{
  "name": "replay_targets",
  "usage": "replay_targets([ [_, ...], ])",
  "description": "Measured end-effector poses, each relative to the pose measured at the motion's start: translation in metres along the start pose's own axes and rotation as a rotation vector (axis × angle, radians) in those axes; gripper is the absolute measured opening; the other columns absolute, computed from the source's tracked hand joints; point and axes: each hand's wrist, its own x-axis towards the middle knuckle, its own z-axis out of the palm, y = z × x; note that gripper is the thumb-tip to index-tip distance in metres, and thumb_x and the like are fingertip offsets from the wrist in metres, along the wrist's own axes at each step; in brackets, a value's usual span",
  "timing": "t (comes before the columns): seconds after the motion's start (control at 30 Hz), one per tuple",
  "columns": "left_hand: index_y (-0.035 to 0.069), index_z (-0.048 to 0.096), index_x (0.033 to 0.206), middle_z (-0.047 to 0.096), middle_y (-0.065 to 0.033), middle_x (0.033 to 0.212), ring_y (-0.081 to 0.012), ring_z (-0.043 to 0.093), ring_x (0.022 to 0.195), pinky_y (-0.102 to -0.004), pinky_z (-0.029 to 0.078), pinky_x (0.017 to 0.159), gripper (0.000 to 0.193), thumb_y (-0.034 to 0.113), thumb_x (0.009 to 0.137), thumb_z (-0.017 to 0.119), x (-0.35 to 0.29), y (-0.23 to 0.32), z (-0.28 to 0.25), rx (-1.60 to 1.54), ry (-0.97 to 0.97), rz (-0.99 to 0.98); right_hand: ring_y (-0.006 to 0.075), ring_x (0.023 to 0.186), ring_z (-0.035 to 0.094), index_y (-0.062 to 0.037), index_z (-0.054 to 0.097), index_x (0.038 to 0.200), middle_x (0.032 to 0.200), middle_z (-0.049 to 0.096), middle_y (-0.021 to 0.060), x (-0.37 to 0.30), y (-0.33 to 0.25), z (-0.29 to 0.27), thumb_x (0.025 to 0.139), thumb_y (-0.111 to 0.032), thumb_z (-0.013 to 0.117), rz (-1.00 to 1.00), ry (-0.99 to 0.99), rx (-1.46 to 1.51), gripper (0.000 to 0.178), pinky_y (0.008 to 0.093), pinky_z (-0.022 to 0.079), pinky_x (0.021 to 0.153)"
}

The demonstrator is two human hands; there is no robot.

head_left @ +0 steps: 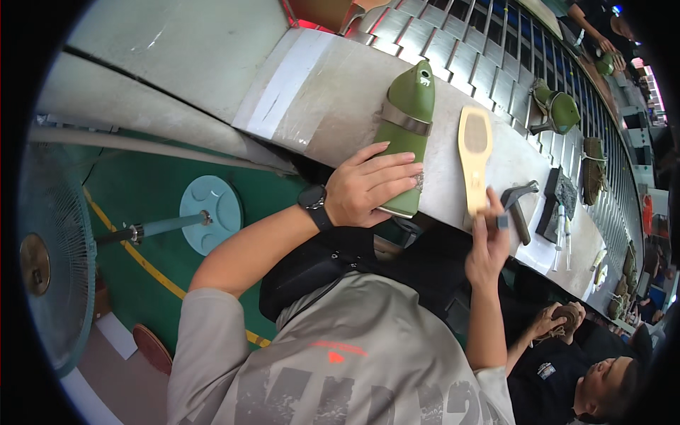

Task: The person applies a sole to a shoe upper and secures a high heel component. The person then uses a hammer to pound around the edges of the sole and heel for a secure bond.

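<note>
A green shoe last point(411, 106) with a grey band around it and a hole near its far end lies at the table's near edge. Over its near part lie the fingers of my left hand point(372, 185), holding it; the thumb is mostly hidden. To its right is a beige insole point(474, 142) with a greyish patch on its wide end. Its narrow end is pinched between the thumb and fingers of my right hand point(489, 241). A dark grey band shows on one of these fingers. Just right of that hand rests a hammer point(523, 209) with a dark handle.
Right of the hammer are a dark block point(559, 202) and slim white tools point(564, 237). Beyond the table point(340, 106) runs a metal slatted conveyor point(489, 67) carrying another green last point(562, 110). A fan point(53, 255) stands left; a co-worker point(567, 375) handles a brown shoe at lower right.
</note>
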Motion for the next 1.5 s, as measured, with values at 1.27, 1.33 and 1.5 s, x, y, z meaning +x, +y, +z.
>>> replay_targets([
  [1.27, -0.005, 0.048, 0.146, 0.060, -0.0284, 0.142, -0.0369, 0.060, 0.133, -0.0477, 0.054, 0.108, 0.069, 0.043, 0.101, 0.067, 0.163, 0.061, -0.021, -1.564, -0.079, -0.494, 0.0076, 0.074, 0.065, 0.0040, 0.074, 0.101, 0.087, 0.075, 0.0070, -0.018, -0.104, 0.035, 0.108, -0.015, 0.060, -0.080, -0.242, 0.588, 0.025, 0.0242, 0.053, 0.063],
  [1.33, -0.004, 0.049, 0.146, 0.061, -0.0284, 0.141, -0.0369, 0.060, 0.133, -0.0480, 0.053, 0.108, 0.075, 0.046, 0.095, 0.072, 0.160, 0.063, -0.023, -1.451, -0.096, -0.443, 0.0069, 0.074, 0.064, 0.0036, 0.075, 0.101, 0.086, 0.075, 0.0057, -0.018, -0.102, 0.035, 0.108, -0.015, 0.061, -0.141, -0.240, 0.528, 0.024, 0.0241, 0.052, 0.063],
  [1.5, -0.004, 0.049, 0.144, 0.062, -0.0275, 0.140, -0.0362, 0.061, 0.133, -0.0485, 0.052, 0.109, 0.086, 0.048, 0.084, 0.082, 0.159, 0.071, -0.031, -1.309, -0.130, -0.492, 0.0058, 0.072, 0.062, 0.0031, 0.076, 0.102, 0.082, 0.074, 0.0027, -0.022, -0.100, 0.040, 0.106, -0.015, 0.063, -0.143, -0.201, 0.459, 0.023, 0.0245, 0.051, 0.062],
])
